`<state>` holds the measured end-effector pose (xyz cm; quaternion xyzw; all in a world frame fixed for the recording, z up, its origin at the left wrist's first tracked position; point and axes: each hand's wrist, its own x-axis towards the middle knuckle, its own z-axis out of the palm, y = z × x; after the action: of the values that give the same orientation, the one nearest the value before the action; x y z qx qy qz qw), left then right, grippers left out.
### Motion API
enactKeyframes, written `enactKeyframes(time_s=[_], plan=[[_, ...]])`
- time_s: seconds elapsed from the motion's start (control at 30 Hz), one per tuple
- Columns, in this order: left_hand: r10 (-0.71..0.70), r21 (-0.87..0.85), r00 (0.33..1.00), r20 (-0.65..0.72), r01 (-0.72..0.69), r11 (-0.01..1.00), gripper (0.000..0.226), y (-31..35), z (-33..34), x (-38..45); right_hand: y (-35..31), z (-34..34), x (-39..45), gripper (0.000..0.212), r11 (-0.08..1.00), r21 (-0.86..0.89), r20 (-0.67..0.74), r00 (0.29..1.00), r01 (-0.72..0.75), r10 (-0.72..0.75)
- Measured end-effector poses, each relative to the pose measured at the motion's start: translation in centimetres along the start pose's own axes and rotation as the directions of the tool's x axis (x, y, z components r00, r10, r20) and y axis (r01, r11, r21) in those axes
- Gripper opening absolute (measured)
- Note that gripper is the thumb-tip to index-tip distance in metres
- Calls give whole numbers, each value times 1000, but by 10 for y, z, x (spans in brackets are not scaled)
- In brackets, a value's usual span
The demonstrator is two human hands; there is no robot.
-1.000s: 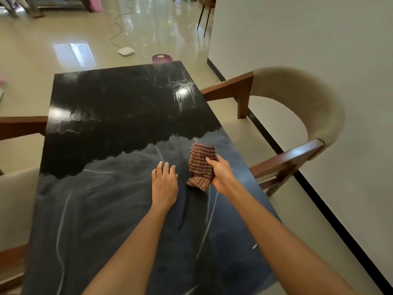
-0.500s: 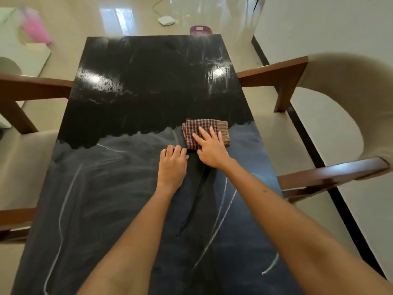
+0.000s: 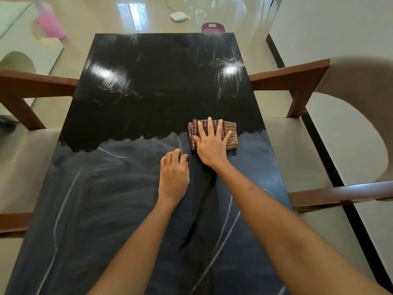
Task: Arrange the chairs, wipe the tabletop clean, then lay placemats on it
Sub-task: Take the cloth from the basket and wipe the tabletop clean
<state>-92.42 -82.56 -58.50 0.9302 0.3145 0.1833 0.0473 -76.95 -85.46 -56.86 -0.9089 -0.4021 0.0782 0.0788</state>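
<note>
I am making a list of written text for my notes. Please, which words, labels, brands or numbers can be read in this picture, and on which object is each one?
No text can be read.
Purple object on the floor beyond the table: pale markings, too blurred to read.
White device, checked cloth, chairs: no writing visible.

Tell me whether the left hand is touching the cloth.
Apart. In the head view the left hand rests on the table, with a strip of dark tabletop between its fingertips and the cloth under the right hand.
</note>
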Motion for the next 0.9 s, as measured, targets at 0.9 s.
enactKeyframes(time_s=[0.9], plan=[[-49,-19,997,53,50,999,29,0,-4,3,55,-15,-20,56,996,8,-24,996,-86,86]])
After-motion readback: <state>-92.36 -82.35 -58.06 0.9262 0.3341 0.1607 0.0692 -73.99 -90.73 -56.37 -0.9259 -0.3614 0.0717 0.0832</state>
